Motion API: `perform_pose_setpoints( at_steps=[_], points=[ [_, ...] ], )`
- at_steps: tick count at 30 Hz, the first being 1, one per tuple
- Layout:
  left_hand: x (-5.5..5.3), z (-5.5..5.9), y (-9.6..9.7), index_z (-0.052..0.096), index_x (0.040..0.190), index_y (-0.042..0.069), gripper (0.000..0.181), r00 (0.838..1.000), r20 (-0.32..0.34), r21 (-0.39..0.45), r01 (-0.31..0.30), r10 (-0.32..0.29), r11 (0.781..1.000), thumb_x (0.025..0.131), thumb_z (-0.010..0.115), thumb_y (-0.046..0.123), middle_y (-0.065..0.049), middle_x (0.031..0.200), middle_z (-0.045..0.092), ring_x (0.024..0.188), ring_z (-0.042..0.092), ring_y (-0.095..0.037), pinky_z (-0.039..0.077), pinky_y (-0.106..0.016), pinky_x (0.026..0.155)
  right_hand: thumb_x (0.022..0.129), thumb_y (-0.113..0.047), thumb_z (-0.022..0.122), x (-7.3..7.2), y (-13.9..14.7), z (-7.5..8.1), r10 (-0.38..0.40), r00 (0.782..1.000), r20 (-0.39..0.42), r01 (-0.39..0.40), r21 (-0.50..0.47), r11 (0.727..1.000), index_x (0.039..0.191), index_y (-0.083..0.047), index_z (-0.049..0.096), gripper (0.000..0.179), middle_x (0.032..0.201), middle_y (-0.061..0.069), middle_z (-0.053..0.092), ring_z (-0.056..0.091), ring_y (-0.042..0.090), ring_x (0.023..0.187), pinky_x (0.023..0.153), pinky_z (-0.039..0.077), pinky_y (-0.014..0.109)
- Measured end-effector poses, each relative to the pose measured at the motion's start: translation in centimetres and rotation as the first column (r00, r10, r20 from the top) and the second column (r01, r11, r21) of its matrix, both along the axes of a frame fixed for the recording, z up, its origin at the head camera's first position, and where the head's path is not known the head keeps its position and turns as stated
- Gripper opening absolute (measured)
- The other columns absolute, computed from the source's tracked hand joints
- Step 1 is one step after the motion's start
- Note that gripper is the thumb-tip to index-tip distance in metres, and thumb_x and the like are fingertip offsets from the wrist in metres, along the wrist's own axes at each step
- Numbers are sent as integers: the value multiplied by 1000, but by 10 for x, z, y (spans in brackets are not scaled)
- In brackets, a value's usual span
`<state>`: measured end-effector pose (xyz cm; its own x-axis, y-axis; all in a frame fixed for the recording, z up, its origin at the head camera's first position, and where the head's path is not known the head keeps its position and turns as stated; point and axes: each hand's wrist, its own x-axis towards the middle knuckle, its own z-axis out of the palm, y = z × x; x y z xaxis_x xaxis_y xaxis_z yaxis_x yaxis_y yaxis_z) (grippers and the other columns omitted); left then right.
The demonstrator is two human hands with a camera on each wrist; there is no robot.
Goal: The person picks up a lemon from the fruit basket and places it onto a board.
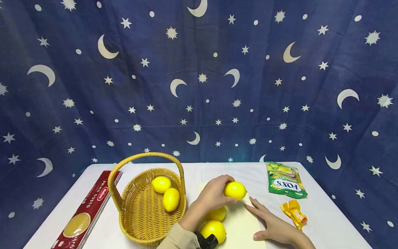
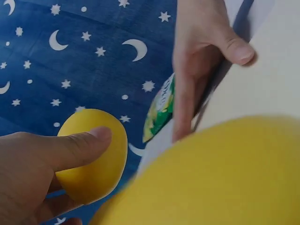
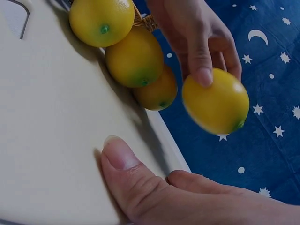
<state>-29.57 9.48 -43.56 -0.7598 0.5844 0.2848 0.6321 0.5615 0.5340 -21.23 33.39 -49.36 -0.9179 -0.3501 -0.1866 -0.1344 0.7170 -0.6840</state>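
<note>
My left hand (image 1: 214, 195) grips a yellow lemon (image 1: 235, 190) between thumb and fingers, raised over a cream cutting board (image 1: 244, 228). In the right wrist view this lemon (image 3: 216, 101) shows its green stem end. Three more lemons (image 3: 135, 57) sit in a row on the board, partly hidden by my left arm in the head view. My right hand (image 1: 275, 224) rests at the board's right edge, its fingers extended along the side. Its thumb (image 3: 123, 157) lies on the board's surface, and it holds no lemon.
Left of the board stands a wicker basket (image 1: 141, 216) with a tall handle, two lemons (image 1: 166, 193) inside. A long red pasta box (image 1: 88, 211) lies farther left. A green Fox's candy bag (image 1: 286, 180) and an orange wrapped packet (image 1: 294, 213) lie at the right.
</note>
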Motion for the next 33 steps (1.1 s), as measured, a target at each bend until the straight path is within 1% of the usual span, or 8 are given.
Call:
perform_pose_setpoints(
  at_steps=[6, 10, 14, 18, 21, 24, 30, 33],
  points=[
    [3, -7, 6, 61, 116, 22, 53, 1000, -8, -67, -26, 25, 997, 70, 83, 37, 9, 109, 66, 94, 59, -6, 45, -32, 87, 75, -45, 73, 2, 3, 1, -3, 1000, -11, 3, 3, 1000, 148, -20, 34, 87, 159, 20, 5, 5, 52, 140, 102, 14, 75],
    [4, -13, 5, 61, 117, 22, 53, 999, -32, -101, -22, 19, 995, 71, 82, 39, 10, 110, 67, 100, 61, -7, 40, -39, 97, 74, -43, 74, 2, 1, 1, -2, 1000, -13, 2, -4, 1000, 148, -20, 35, 86, 158, 20, 6, 5, 53, 140, 101, 14, 75],
    [5, -17, 3, 62, 116, 22, 54, 998, -47, -128, -41, 36, 991, 69, 83, 37, 11, 111, 67, 104, 61, -8, 35, -47, 103, 75, -44, 73, 2, -1, 0, 12, 1000, -26, -12, -8, 1000, 148, -25, 34, 85, 159, 19, 6, 6, 51, 141, 102, 14, 75],
    [5, -19, 6, 62, 117, 23, 54, 999, -45, -143, -35, 29, 989, 69, 83, 37, 11, 112, 67, 105, 61, -8, 35, -46, 103, 75, -45, 73, 6, 2, 0, 9, 999, -53, -9, 3, 1000, 149, -22, 33, 87, 159, 19, 8, 7, 50, 141, 102, 15, 74],
    [5, -19, 7, 62, 118, 24, 54, 998, -50, -166, -36, 28, 985, 70, 82, 39, 12, 114, 67, 106, 60, -8, 35, -44, 102, 75, -46, 73, 6, 2, 1, 10, 998, -67, -8, 25, 1000, 149, -18, 32, 89, 158, 19, 10, 10, 49, 141, 102, 18, 73],
    [5, -20, 9, 62, 119, 25, 55, 997, -62, -191, -46, 35, 980, 70, 82, 40, 13, 114, 66, 107, 60, -7, 35, -42, 102, 75, -46, 73, 5, 2, 1, 7, 998, -62, -5, 26, 1000, 149, -16, 31, 90, 158, 19, 9, 10, 50, 141, 102, 18, 73],
    [9, -21, 11, 61, 120, 26, 56, 996, -81, -237, -63, 45, 969, 70, 82, 40, 11, 113, 67, 105, 61, -8, 36, -39, 102, 74, -45, 73, 4, 0, 2, -10, 1000, -15, 10, 7, 1000, 149, -18, 32, 89, 159, 19, 7, 7, 51, 141, 103, 15, 73],
    [11, -20, 11, 61, 120, 27, 56, 995, -88, -244, -71, 51, 967, 70, 82, 40, 10, 111, 67, 103, 61, -8, 36, -39, 102, 75, -44, 73, 4, 1, 2, -3, 1000, -18, 3, 0, 1000, 149, -19, 32, 88, 158, 20, 6, 7, 52, 140, 102, 15, 74]
  ],
)
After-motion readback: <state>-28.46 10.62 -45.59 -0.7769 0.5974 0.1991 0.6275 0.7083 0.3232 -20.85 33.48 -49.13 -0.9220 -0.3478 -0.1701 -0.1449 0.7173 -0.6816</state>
